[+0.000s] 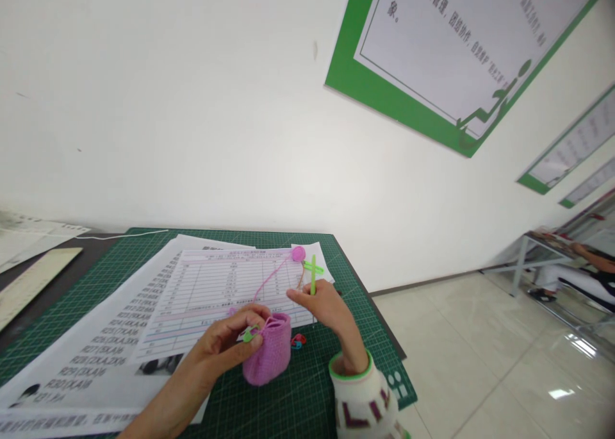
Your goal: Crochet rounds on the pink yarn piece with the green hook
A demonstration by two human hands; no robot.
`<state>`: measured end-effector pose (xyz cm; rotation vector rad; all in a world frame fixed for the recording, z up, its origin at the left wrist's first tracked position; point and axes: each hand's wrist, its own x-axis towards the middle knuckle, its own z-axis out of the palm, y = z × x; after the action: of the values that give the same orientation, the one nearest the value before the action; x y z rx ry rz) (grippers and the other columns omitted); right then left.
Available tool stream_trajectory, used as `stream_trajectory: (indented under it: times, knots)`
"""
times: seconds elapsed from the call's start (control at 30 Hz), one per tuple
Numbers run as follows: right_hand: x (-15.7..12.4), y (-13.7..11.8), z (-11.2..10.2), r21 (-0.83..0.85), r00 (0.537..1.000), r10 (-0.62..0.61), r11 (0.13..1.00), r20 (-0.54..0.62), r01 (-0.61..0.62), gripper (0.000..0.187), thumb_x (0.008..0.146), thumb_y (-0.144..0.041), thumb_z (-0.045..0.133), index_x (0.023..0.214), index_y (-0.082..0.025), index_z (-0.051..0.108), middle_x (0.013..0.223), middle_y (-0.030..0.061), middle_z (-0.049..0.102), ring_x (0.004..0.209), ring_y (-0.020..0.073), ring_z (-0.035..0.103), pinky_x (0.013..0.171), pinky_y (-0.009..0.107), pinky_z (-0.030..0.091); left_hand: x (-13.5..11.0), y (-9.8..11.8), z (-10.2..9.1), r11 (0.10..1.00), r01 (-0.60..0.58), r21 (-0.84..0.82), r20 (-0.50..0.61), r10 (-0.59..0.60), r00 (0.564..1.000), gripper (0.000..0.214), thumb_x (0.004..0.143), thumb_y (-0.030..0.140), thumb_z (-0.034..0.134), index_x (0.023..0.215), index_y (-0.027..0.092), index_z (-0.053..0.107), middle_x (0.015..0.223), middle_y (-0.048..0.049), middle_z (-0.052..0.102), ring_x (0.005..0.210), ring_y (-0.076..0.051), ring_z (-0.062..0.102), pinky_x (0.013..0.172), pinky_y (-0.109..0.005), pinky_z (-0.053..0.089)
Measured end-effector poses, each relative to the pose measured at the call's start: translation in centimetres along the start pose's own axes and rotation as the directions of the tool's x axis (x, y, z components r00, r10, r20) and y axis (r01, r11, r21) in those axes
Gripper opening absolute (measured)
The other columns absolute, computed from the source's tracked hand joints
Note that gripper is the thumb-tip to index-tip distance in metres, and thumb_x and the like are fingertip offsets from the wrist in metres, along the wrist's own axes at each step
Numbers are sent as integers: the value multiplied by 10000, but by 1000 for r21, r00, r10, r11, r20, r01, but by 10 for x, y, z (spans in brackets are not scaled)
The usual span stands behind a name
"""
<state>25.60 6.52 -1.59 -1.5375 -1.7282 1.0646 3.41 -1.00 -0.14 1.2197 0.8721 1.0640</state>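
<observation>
My left hand (pixel 225 343) grips a pink crocheted pouch-shaped piece (pixel 269 356) by its upper left edge, between thumb and fingers. A light green stitch marker (pixel 248 334) shows beside those fingertips. My right hand (pixel 327 304) is closed around a crochet hook with a bright green handle (pixel 313 272), which points up out of the grip. This hand is to the right of the piece and apart from it. Pink yarn (pixel 269 277) runs from near the left hand to a small pink ball of yarn (pixel 298 254). Red and blue stitch markers (pixel 298 341) lie right of the piece.
Printed sheets (pixel 115 336) and a lined form (pixel 211 298) lie on a green cutting mat (pixel 269 239). Another green object (pixel 319 268) rests behind the hook. A ruler (pixel 38 279) is at the left. The white wall stands behind; a person (pixel 583 272) sits far right.
</observation>
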Motion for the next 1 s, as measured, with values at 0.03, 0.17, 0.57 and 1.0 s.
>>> stream_trajectory:
  times: [0.03,0.17,0.57,1.0]
  knots:
    - [2,2,1,-65,1000,24,998,16,-23,299,944,-387,609,1124,-148,622,1084,52,663,914,175,661,794,358,582,0,1,0,1000,-22,21,0,22,1000,182,837,425,708,770,260,746,1099,-40,659,1115,-304,610,957,-364,435]
    - [10,5,9,-251,996,60,967,70,-41,323,950,-382,598,1193,-170,609,1222,76,631,1053,220,642,899,420,567,-2,4,4,984,-130,121,-9,132,991,115,834,386,717,805,281,753,1103,-56,662,1118,-318,588,992,-396,420]
    - [9,8,13,-211,991,-74,973,113,96,335,949,-374,601,1212,-167,594,1226,87,627,1055,212,641,902,431,564,-2,2,1,977,-155,146,-6,158,987,139,853,409,703,812,287,757,1168,-68,673,1161,-331,571,1032,-433,415]
    - [-16,-21,-1,373,828,-420,884,371,281,306,872,-460,641,1036,-210,707,1041,32,704,1009,169,635,963,314,467,0,-6,-5,1000,14,21,32,-15,999,271,787,536,729,770,268,762,1312,-78,601,1263,-372,508,1085,-499,318]
